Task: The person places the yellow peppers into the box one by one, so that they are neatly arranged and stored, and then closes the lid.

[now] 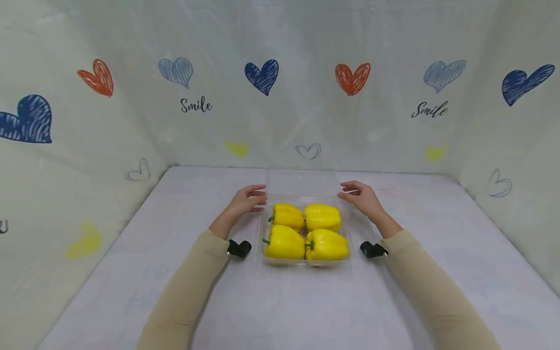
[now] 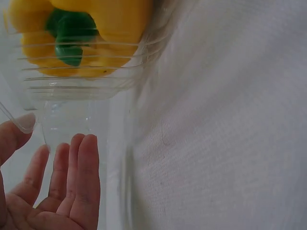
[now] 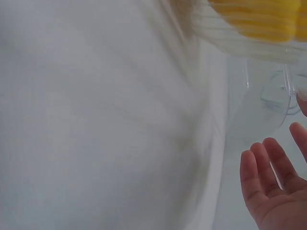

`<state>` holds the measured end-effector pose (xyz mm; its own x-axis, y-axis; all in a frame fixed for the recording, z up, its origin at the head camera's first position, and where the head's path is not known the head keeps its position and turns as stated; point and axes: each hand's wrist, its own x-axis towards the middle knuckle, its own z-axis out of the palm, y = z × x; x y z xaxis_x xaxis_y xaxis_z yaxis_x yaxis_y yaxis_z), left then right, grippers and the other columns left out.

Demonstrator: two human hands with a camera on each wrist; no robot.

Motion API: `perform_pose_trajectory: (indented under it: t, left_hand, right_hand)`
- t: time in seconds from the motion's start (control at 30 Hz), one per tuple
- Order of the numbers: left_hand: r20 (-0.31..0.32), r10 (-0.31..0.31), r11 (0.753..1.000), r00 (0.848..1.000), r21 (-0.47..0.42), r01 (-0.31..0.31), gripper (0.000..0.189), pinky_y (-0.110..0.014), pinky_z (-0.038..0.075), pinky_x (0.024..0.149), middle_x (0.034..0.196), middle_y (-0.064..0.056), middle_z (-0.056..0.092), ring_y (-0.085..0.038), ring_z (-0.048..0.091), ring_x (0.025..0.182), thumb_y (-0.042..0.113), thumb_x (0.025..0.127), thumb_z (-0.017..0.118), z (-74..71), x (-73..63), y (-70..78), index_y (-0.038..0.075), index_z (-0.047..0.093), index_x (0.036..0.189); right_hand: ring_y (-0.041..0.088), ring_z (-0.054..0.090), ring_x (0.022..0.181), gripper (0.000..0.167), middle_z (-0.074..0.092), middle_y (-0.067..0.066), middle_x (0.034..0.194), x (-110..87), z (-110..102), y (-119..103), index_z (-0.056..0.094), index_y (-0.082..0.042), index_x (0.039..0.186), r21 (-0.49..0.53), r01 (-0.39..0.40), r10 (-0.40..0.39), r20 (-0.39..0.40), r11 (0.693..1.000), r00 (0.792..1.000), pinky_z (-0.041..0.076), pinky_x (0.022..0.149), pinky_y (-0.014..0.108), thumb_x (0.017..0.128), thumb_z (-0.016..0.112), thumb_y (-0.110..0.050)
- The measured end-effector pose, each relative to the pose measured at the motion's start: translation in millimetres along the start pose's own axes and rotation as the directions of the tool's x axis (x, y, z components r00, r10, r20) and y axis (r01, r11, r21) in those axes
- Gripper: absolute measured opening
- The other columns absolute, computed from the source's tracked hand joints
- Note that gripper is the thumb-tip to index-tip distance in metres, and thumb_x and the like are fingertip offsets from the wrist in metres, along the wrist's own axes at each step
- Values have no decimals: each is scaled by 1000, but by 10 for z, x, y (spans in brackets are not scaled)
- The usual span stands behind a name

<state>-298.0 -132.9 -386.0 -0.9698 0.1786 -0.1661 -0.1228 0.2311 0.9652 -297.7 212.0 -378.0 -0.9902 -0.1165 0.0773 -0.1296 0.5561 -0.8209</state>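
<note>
A clear plastic clamshell box (image 1: 264,260) sits on the table with several yellow bell peppers (image 1: 323,217) in it, green stems pointing left. Its transparent lid (image 1: 302,184) stands folded back behind the tray, lifted off the peppers. My left hand (image 1: 250,200) is at the lid's left edge, fingers extended and spread; in the left wrist view its thumb and index fingertip are right at the lid's rim. On the opposite side my right hand (image 1: 359,196) mirrors it, thumb tip at the lid's corner in the right wrist view, the other fingers (image 3: 262,163) loosely straight.
A pale cloth covers the table (image 1: 302,306). Behind and at both sides hang light curtains (image 1: 302,121) printed with hearts and the word "Smile". A small black wrist device (image 1: 239,249) is on the left sleeve, and a similar device (image 1: 373,250) on the right.
</note>
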Motion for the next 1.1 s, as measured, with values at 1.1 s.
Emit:
perform_pose_trajectory:
  t: [1.1]
  left_hand:
    - [-96, 163, 987, 982, 23, -162, 69, -37, 50, 88, 121, -16, 49, -30, 56, 101, -8, 77, 70, 9, 39, 122, 9, 40, 137]
  right_hand:
    - [31, 57, 97, 62, 58, 21, 109, 70, -140, -205, 39, -3, 140, 47, 101, -96, -88, 994, 991, 53, 79, 27, 84, 66, 2]
